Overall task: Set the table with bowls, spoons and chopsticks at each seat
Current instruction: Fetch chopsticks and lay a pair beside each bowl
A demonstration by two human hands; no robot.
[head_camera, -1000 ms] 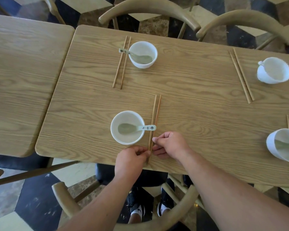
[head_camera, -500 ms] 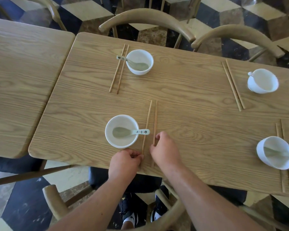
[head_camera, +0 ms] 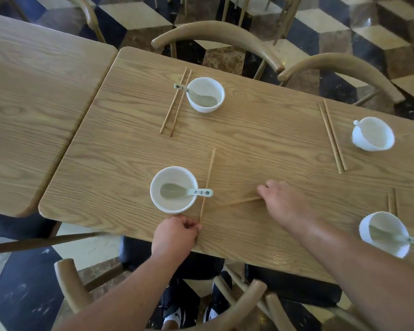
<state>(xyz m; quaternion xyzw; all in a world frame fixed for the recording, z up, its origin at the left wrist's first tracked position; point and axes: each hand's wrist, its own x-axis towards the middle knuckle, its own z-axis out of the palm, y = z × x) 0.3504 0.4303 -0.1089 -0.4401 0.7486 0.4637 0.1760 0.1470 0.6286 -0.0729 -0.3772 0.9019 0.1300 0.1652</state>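
Note:
A white bowl point(head_camera: 174, 189) with a green spoon point(head_camera: 185, 192) in it sits near the front edge of the wooden table point(head_camera: 261, 149). One chopstick point(head_camera: 207, 185) lies upright beside the bowl, under the spoon's handle; my left hand point(head_camera: 176, 235) pinches its near end. A second chopstick point(head_camera: 239, 201) lies almost crosswise, blurred, its right end under the fingers of my right hand point(head_camera: 281, 201). Whether that hand grips it or only pushes it, I cannot tell.
Three more settings are on the table: a far bowl point(head_camera: 205, 94) with spoon and chopsticks point(head_camera: 176, 103), a right far bowl point(head_camera: 373, 133) with chopsticks point(head_camera: 332, 137), a right near bowl point(head_camera: 384, 234). Curved chair backs point(head_camera: 215, 37) ring the table; a second table point(head_camera: 34, 103) adjoins at left.
My right hand has swept to the right, swinging one chopstick from parallel to nearly crosswise. My left hand stays at the other chopstick's near end. The view has risen.

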